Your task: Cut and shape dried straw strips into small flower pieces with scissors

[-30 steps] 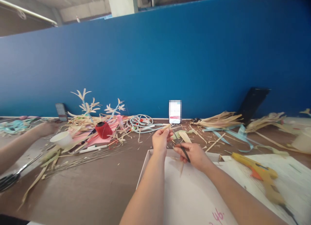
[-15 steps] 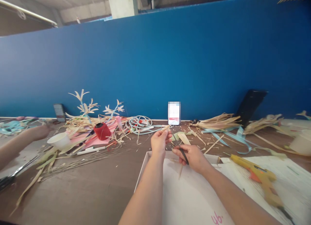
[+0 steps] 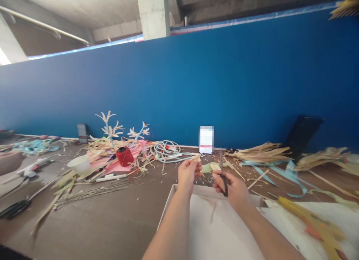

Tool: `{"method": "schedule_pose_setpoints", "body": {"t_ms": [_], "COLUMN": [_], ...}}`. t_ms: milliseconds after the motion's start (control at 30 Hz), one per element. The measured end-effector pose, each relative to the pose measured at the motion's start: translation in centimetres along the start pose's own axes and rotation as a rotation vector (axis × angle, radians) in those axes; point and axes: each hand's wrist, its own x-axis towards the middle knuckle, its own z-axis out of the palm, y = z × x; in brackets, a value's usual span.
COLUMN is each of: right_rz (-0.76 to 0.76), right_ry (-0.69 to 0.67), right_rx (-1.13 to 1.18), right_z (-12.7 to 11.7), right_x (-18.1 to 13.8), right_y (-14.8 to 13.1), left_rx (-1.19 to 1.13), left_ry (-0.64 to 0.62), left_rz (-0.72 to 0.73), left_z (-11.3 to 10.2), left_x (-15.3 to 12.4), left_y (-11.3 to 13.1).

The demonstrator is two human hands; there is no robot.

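1. Left hand (image 3: 188, 173) pinches a pale leaf strip (image 3: 195, 158); its long axis runs up and rightward.
2. Right hand (image 3: 234, 187) clenches scissors (image 3: 222, 166), blades upright, just right of the strip, apart.
3. Both hands are equally near.

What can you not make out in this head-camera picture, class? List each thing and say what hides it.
1. Phone screen: head view, pixelated, so nothing on it can be read.
2. Scissors: head view, handles hidden inside the grip of the right hand; only the blades show.
3. Pale strip: head view, tiny, its lower part covered by the left hand.
4. Glue gun: head view, smeared by blur, details lost.
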Motion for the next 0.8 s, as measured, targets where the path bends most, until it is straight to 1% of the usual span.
{"method": "schedule_pose_setpoints", "body": {"t_ms": [67, 167, 200, 267, 300, 367, 433, 500, 567, 633, 800], "right_rz": [-0.017, -0.049, -0.064, -0.107, -0.138, -0.193, -0.246, -0.304, -0.339, -0.329, -0.285], "right_ry": [0.064, 0.18, 0.196, 0.177, 0.137, 0.049, -0.003, 0.002, -0.002, -0.004, -0.021], "right_rx": [0.015, 0.021, 0.01, -0.028, -0.047, -0.092, -0.17, -0.223, -0.225, -0.197, -0.088], "right_z": [-0.3, -0.8, -0.9, -0.8, -0.6, 0.1, 0.9, 1.6, 1.8, 1.8, 1.5], "right_x": [0.1, 0.2, 0.2, 0.0, -0.1, -0.5, -0.7, -0.9, -1.0, -1.0, -0.8], "right_y": [0.0, -0.1, -0.1, 0.1, 0.3, 0.8, 1.4, 1.8, 1.9, 2.0, 2.2], "left_rx": [0.126, 0.5, 0.634, 0.827, 0.88, 0.921, 0.918, 0.912, 0.915, 0.897, 0.834], "left_ry": [0.061, 0.186, 0.206, 0.228, 0.229, 0.222, 0.202, 0.197, 0.192, 0.195, 0.224], "left_rz": [0.028, 0.148, 0.204, 0.268, 0.285, 0.286, 0.274, 0.296, 0.346, 0.38, 0.398], "left_z": [-0.2, -0.7, -0.9, -1.3, -1.4, -1.4, -1.3, -1.1, -1.0, -1.0, -1.4], "left_x": [0.2, 0.4, 0.5, 0.5, 0.5, 0.4, 0.2, 0.0, -0.1, 0.0, 0.6], "left_y": [-0.1, -0.3, -0.5, -0.7, -0.7, -0.7, -0.5, -0.4, -0.4, -0.7, -1.3]}}
